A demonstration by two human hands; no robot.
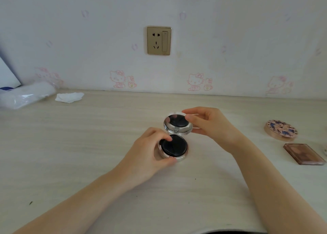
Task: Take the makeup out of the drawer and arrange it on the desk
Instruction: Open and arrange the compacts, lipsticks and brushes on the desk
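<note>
A round compact [174, 147] is sitting open at the centre of the frame on the pale wooden desk [88, 145], its black puff showing in the base and its mirrored lid [177, 123] standing up behind on a hinge. The left hand [150, 150] is curling around the base, fingertips touching the puff's left edge and thumb pressing the near rim. The right hand [210, 123] is pinching the lid's right edge between thumb and fingers. At the right of the frame a round patterned compact [281, 129] and a brown rectangular palette [304, 153] are lying near each other. In the upper left, a crumpled tissue [69, 97] is lying beside a clear plastic bundle [24, 95]. A gold wall socket [158, 40] is showing above.
</note>
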